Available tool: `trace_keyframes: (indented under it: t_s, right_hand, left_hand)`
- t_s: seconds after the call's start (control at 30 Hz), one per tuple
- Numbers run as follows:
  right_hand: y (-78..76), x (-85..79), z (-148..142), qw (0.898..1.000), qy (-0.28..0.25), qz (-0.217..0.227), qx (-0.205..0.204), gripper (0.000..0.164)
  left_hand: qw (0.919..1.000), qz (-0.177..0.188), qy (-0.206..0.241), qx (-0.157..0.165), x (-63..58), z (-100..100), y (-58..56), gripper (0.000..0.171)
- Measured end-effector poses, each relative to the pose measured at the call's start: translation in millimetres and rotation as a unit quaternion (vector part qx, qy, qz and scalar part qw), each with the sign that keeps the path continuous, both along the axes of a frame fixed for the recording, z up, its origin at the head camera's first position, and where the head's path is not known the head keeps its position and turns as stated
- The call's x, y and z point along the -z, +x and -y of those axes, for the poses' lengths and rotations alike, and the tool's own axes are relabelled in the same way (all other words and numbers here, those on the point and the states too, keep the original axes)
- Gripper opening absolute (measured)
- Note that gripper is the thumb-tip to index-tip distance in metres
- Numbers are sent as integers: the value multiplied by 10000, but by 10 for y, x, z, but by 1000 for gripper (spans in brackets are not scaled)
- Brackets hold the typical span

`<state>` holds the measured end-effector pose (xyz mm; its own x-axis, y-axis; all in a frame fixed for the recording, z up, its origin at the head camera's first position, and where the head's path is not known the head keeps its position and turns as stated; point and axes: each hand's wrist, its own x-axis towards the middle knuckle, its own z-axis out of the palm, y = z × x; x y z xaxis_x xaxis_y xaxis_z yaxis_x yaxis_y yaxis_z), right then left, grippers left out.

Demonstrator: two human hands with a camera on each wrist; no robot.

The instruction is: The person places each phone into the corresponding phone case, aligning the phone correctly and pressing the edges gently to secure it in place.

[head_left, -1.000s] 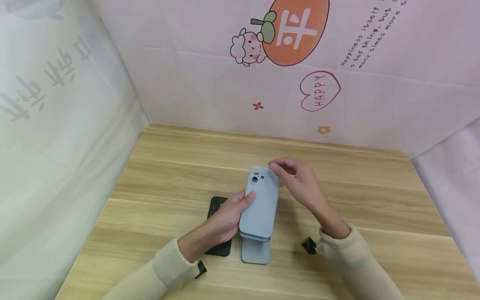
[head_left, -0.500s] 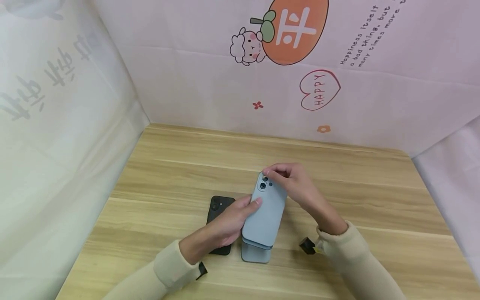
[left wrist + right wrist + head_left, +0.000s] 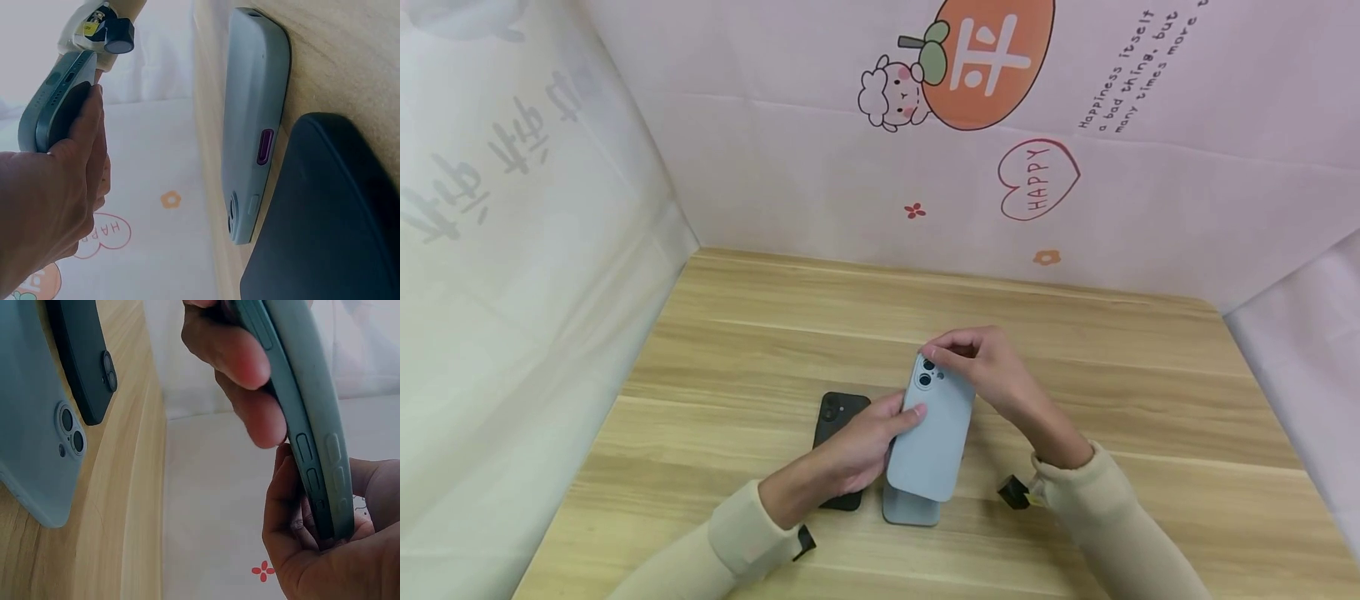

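Note:
My left hand grips a blue phone together with a pale blue phone case, thumb on the case's back. The case lies against the phone's back. A thin gap runs between their edges in the right wrist view. My right hand pinches both at the camera end, thumb beside the lens opening. The phone's dark screen faces the left palm. Below them, a second pale blue phone rests on the table. Next to it lies a black phone, partly hidden by my left hand.
The wood-grain table meets a printed white cloth at the back. More white cloth hangs at both sides. A small black wrist camera juts from the right sleeve.
The held phone and case have shifted slightly right and towards me, tilting. My right fingers have moved from the top right corner to the top left. The offset layer below the case no longer shows.

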<state>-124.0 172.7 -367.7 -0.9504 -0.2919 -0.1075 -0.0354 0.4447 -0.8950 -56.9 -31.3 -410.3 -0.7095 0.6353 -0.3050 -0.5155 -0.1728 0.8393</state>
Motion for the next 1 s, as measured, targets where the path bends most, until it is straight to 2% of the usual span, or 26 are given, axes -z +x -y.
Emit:
trace_keyframes:
  t_s: [0.33,0.63,1.0]
  right_hand:
    - [15,29,29,9997,-244,-53,-9,17]
    - [28,25,28,9992,-392,-108,-8,17]
    - [-1,14,-39,9997,-65,54,-218,21]
  left_hand:
    - [10000,13,41,5,-33,-3,-11,47]
    - [9999,-48,-143,-30,-17,-11,-26,48]
    - [9998,-142,-161,11,-41,19,-53,49]
